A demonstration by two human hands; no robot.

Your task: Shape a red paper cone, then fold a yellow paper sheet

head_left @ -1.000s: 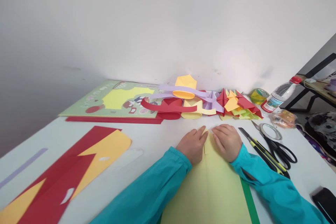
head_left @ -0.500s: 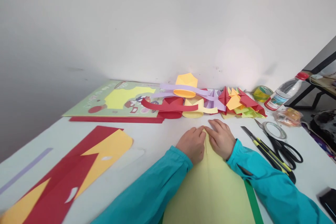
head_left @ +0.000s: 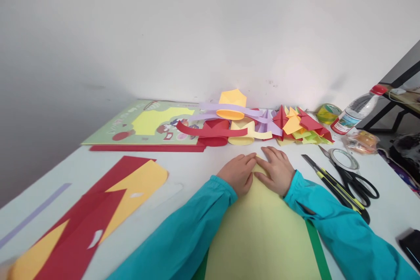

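A pale yellow sheet of paper lies on the table in front of me, over a green sheet or mat whose edges show on both sides. My left hand is closed at the paper's narrow far end, its fingertips pinching the edge there. On the same end, my right hand rests with fingers stretched and the thumb apart, its index fingertip close to the left fingertips. Both hands cover part of that far edge, so the fold under them is hidden.
Scissors, a craft knife and a tape roll lie right. Folded paper pieces, paper loops and a bottle stand behind. Red and yellow paper and a printed green pad are left.
My right hand's fingers have spread, its thumb now further from the index finger. The left hand has shifted slightly left and stays at the paper's far end.
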